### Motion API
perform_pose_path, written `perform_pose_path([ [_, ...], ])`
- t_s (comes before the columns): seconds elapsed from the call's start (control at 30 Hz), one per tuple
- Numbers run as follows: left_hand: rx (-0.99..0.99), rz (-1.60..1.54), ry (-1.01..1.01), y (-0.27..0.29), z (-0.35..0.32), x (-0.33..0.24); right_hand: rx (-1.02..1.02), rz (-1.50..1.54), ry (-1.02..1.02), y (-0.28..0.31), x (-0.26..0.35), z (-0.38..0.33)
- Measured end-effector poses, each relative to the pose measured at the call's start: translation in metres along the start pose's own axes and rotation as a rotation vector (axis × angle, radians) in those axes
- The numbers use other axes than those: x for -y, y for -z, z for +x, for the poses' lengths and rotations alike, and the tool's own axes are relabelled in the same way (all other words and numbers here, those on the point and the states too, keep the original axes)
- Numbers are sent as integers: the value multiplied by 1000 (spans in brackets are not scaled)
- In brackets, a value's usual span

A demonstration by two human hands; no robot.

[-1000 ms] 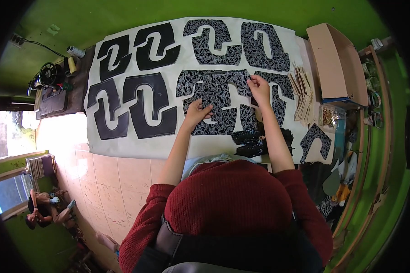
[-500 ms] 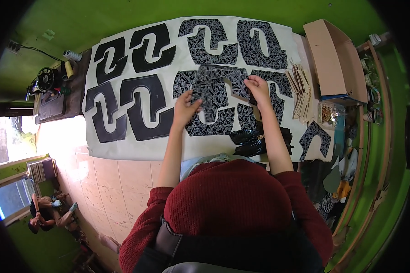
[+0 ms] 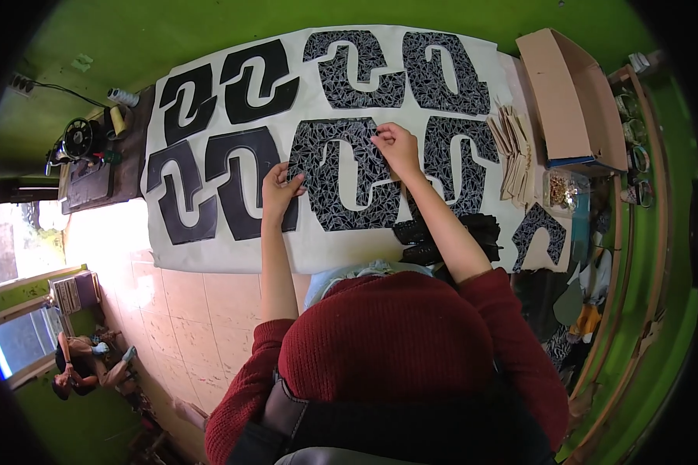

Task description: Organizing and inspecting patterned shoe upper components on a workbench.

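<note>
A black, grey-veined curved cut piece [image 3: 337, 129], like a shoe-upper part, lies in the near middle of the white sheet [image 3: 341, 252]. My left hand [image 3: 279, 188] has its fingers closed at that piece's left edge. At its upper right edge my right hand [image 3: 399, 149] pinches the piece between thumb and fingers. Just right of it is a matching patterned piece [image 3: 484, 136], and two more patterned pieces [image 3: 374, 53] lie behind. Several plain black pieces [image 3: 279, 63] of similar shape lie to the left. Below my right forearm rests a shiny black bundle [image 3: 481, 232].
At the right stand an open cardboard box [image 3: 554, 101], a stack of beige strips [image 3: 512, 155] and a clear box of small bits [image 3: 560, 190]. A smaller patterned piece [image 3: 529, 225] lies at the right corner. A sewing machine [image 3: 77, 139] is at far left. Another person [image 3: 85, 364] sits lower left.
The patterned piece held between my hands has come down and left, and now lies over the near-middle patterned shape. Both hands have shifted left with it.
</note>
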State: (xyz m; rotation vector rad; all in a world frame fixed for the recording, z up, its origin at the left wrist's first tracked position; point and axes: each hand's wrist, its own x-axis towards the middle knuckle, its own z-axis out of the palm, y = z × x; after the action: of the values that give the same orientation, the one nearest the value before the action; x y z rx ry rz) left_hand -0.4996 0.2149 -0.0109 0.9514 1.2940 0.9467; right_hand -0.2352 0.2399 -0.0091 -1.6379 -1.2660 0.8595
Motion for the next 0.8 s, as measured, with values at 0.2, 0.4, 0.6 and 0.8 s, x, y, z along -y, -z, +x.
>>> perform_pose_path([
  [0.2,-12,81,-39,-4,-4,5,-18,-70,27,2,2,0],
  [0.4,-61,43,-51,-9,-7,6,-43,-30,14,-1,0,4],
  [0.6,-79,112,-55,-12,-3,6,-78,-10,-11,-4,-3,4],
  [0.8,-82,95,-69,-11,-1,9,-94,26,-23,-6,-6,6],
])
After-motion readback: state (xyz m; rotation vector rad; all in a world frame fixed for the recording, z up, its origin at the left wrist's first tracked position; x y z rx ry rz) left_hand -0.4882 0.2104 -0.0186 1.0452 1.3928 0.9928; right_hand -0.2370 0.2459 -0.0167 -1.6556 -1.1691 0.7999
